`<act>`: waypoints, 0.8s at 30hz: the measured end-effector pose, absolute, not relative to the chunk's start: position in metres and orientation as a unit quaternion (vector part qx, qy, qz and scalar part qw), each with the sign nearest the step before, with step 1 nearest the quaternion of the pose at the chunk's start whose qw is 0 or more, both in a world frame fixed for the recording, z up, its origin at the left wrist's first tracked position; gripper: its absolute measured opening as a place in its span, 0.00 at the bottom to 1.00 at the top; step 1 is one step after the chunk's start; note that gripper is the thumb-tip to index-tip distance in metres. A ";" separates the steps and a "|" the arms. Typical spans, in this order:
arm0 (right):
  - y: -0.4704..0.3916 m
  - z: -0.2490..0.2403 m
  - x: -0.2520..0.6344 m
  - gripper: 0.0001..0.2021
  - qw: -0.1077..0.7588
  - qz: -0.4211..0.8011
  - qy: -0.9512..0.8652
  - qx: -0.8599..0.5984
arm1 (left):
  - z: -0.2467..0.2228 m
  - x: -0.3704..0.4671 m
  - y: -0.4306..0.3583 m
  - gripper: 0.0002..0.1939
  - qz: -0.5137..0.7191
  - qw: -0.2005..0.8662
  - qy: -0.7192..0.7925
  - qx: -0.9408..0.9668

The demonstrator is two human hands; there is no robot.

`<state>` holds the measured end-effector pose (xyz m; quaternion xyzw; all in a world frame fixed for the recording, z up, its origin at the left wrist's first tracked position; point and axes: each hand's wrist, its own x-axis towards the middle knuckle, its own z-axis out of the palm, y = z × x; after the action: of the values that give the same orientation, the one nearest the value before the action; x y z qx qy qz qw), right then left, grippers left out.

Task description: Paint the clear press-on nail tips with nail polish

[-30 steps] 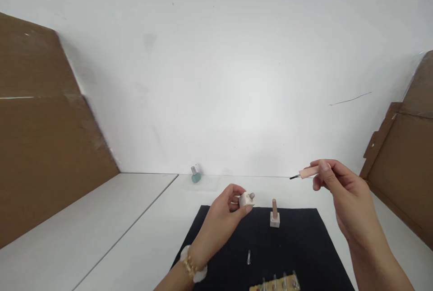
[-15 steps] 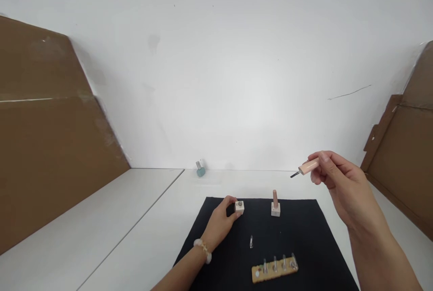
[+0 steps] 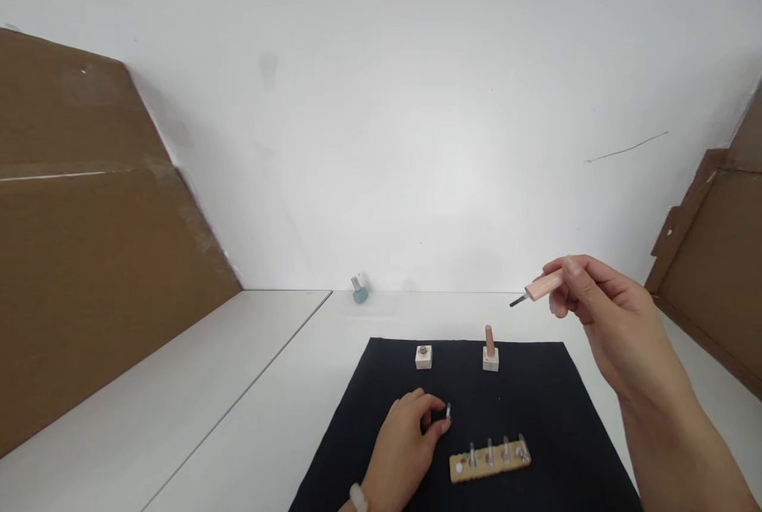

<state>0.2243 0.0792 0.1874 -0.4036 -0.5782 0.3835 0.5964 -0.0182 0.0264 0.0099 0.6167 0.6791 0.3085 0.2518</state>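
Observation:
My right hand (image 3: 601, 313) is raised above the table's right side, pinching a pink nail-polish cap with its brush (image 3: 536, 290) pointing left. My left hand (image 3: 410, 436) rests low on the black mat (image 3: 536, 401), its fingertips closed around a small clear nail tip (image 3: 448, 411). An open white polish bottle (image 3: 423, 356) stands alone at the mat's far edge. To its right stands a second white bottle with a pink cap (image 3: 490, 351). A wooden holder with several clear nail tips (image 3: 490, 460) lies just right of my left hand.
A teal polish bottle (image 3: 359, 290) stands at the back against the white wall. Brown cardboard panels (image 3: 89, 218) flank the white table (image 3: 238, 385) on the left, and another cardboard panel (image 3: 714, 258) on the right.
My left hand set the open white bottle down on the mat, drew back toward me and pinched the loose nail tip. My right hand kept the brush cap aloft.

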 end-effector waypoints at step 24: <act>0.067 0.188 0.229 0.17 0.694 0.246 -0.554 -0.390 | 0.167 0.041 0.064 0.07 0.562 0.393 0.409 0.602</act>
<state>0.2285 0.0671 0.1880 -0.3896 -0.5537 0.2462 0.6935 0.0415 0.0644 0.1670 0.6024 0.4085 0.5617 0.3933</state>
